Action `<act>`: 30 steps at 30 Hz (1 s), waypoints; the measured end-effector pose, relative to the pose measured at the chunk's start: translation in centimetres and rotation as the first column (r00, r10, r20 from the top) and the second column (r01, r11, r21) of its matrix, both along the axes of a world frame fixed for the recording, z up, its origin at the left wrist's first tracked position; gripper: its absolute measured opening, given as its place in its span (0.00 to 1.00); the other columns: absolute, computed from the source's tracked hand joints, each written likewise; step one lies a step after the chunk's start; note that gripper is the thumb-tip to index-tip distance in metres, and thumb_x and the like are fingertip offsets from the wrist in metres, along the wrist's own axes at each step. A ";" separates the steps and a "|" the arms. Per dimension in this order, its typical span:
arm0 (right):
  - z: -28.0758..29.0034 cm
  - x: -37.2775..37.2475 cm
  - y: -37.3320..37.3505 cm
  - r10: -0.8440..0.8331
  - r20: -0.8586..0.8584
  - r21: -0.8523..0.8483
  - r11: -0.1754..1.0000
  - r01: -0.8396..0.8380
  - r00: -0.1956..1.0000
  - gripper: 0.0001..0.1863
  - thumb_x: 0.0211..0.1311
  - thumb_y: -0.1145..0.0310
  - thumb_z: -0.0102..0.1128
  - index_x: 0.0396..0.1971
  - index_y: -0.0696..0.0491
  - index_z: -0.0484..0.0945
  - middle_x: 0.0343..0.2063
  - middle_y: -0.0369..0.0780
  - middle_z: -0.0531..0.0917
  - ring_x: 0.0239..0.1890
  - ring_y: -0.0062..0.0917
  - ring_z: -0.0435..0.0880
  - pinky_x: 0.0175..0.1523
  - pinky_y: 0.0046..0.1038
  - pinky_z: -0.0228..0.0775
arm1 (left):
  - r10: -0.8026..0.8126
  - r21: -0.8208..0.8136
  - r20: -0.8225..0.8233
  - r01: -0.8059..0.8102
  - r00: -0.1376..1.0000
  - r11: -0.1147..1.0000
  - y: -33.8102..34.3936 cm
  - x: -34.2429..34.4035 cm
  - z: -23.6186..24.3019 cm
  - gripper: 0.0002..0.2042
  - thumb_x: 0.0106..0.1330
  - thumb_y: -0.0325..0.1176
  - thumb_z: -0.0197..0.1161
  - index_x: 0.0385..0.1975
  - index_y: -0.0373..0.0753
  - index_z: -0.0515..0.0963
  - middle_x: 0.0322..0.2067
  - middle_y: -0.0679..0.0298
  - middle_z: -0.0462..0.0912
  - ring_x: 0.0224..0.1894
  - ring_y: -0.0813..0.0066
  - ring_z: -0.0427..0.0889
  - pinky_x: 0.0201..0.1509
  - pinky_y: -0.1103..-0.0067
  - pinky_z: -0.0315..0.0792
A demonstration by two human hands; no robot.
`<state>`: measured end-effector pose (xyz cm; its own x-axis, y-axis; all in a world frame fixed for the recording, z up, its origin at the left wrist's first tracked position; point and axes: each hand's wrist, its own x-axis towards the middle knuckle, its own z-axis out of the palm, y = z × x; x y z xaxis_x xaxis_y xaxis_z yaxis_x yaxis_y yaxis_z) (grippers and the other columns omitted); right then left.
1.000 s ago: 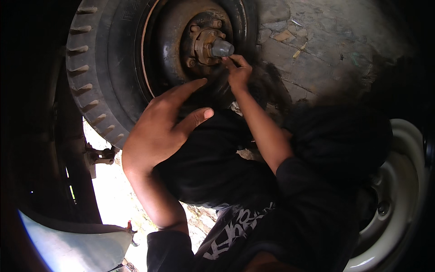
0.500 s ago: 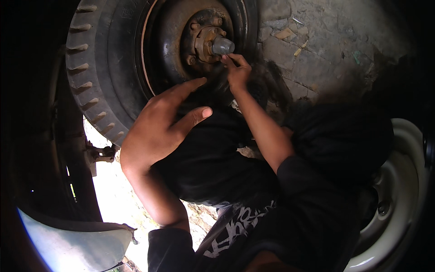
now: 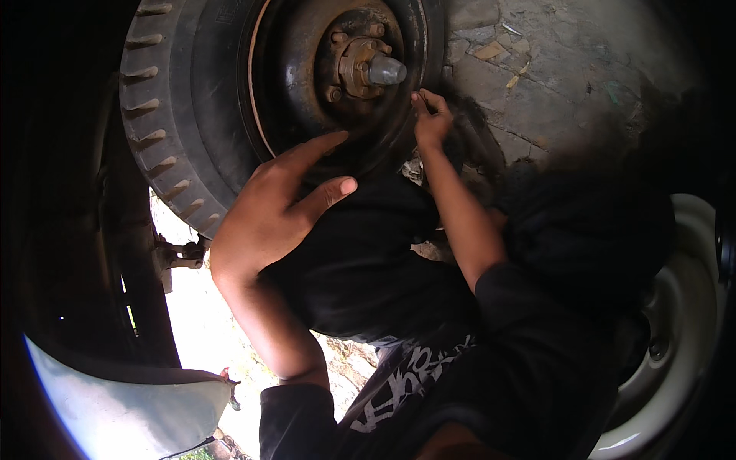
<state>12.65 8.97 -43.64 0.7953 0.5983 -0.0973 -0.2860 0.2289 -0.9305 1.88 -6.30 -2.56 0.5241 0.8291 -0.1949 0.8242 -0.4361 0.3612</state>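
Note:
A large black tyre (image 3: 222, 100) on its wheel stands in front of me, with a rusty hub (image 3: 354, 67) and several bolts at its centre. From the hub sticks a grey, tapered cap (image 3: 388, 70). My left hand (image 3: 268, 201) is open beside the tyre's lower part, thumb and fingers apart, holding nothing. Right of the hub and apart from the cap, my right hand (image 3: 434, 120) has its thumb and fingertips pressed together. Whatever sits in that pinch, if anything, is too small to make out.
A pale wheel rim (image 3: 694, 307) stands at the lower right, near my right side. At the lower left is a curved, light-coloured panel (image 3: 130, 410). Cracked paving (image 3: 521, 84) with small scraps lies right of the tyre.
My right hand has drawn back from the grey cap, moving right and slightly down. The left hand keeps its open pose. The whole view has shifted slightly.

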 end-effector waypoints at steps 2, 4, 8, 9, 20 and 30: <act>0.4 0.7 -0.1 0.016 -0.067 0.008 1.000 -0.016 0.998 0.15 0.66 0.69 0.81 0.49 0.57 0.89 0.42 0.39 0.93 0.42 0.22 0.92 0.45 0.26 0.81 | 0.001 0.010 0.012 -0.001 1.000 1.000 0.2 0.0 0.0 0.29 0.73 0.47 0.73 0.67 0.34 0.80 0.61 0.43 0.86 0.67 0.45 0.84 0.71 0.63 0.75; 0.7 1.0 -0.2 0.030 -0.120 0.018 0.999 -0.028 0.992 0.17 0.67 0.67 0.81 0.52 0.56 0.88 0.43 0.38 0.93 0.42 0.22 0.93 0.42 0.25 0.80 | 0.019 -0.001 0.041 -0.019 0.999 1.000 0.3 0.0 -0.1 0.30 0.73 0.47 0.73 0.68 0.34 0.79 0.62 0.43 0.86 0.67 0.45 0.83 0.71 0.63 0.74; 3.7 2.3 -0.7 0.058 -0.239 0.083 0.996 -0.039 0.969 0.19 0.70 0.65 0.79 0.54 0.58 0.86 0.45 0.40 0.92 0.40 0.22 0.92 0.41 0.25 0.80 | -0.006 -0.002 -0.010 0.006 1.000 1.000 0.0 0.5 0.2 0.29 0.74 0.46 0.72 0.69 0.34 0.78 0.63 0.44 0.85 0.69 0.48 0.82 0.73 0.64 0.73; 5.5 2.9 -1.1 0.072 -0.282 0.112 0.993 -0.041 0.957 0.19 0.70 0.65 0.78 0.54 0.59 0.86 0.45 0.40 0.92 0.39 0.22 0.92 0.41 0.25 0.80 | -0.017 -0.018 -0.022 0.016 1.000 1.000 0.1 0.5 0.3 0.29 0.75 0.45 0.71 0.70 0.34 0.77 0.64 0.46 0.85 0.70 0.51 0.82 0.75 0.65 0.71; 17.4 9.4 -3.1 0.202 -0.260 0.476 0.877 -0.057 0.944 0.22 0.80 0.59 0.68 0.65 0.54 0.79 0.49 0.41 0.89 0.39 0.23 0.91 0.39 0.24 0.78 | -0.190 0.258 -0.014 0.187 0.982 0.948 6.9 4.3 2.1 0.23 0.75 0.39 0.72 0.65 0.36 0.82 0.56 0.47 0.90 0.62 0.55 0.88 0.70 0.67 0.75; 18.5 8.1 -4.8 0.238 -0.324 0.356 0.927 -0.116 0.916 0.17 0.78 0.67 0.70 0.60 0.56 0.83 0.56 0.38 0.88 0.54 0.21 0.87 0.57 0.23 0.77 | -0.285 0.124 0.250 0.262 0.925 0.957 8.7 5.2 0.7 0.23 0.72 0.40 0.74 0.61 0.32 0.83 0.56 0.44 0.87 0.61 0.43 0.87 0.67 0.62 0.78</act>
<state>20.71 4.19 -25.15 0.6216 0.7725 -0.1296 -0.6467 0.4127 -0.6414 7.04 2.39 -1.85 0.7555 0.6535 0.0464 0.5493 -0.6704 0.4989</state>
